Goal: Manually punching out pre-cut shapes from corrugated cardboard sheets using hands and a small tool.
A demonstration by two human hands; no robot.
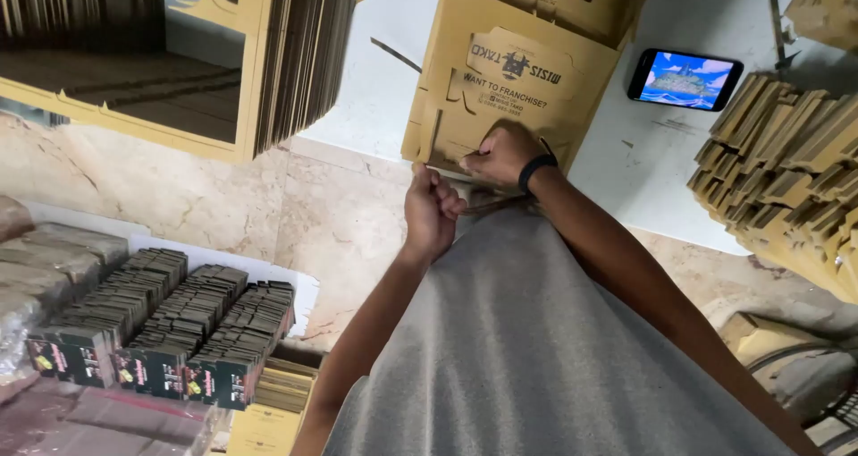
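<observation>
- Cardboard box blank (500,71), yellow-brown with dark print, lies flat on the white tabletop (375,89), its near edge hanging at the tabletop's rim right in front of the person, so both hands can reach the flaps without leaning.
- Right hand (502,155) sits on that near edge, fingers curled tight and pinching a flap of the blank; a dark band circles the wrist.
- Left hand (431,210) is closed into a loose fist just below and beside the right one, at the blank's lower left corner. It looks to be gripping the edge or a tab there, though the pictures do not show what lies inside the fist (the thumb side faces away).
- The two hands are near each other but not touching, one on each side of the same short stretch of edge, which suits folding or pressing a flap.
- Phone (685,79) lies on the tabletop to the right of the blank, screen lit and angled toward the person, well apart from the hands.
- Stacks of flat blanks stand on edge at upper left (299,54), and folded pieces (786,165) pile up at the right, both within arm's reach.
- Bundles of dark cartons (170,322) lie in rows on the floor at lower left.
</observation>
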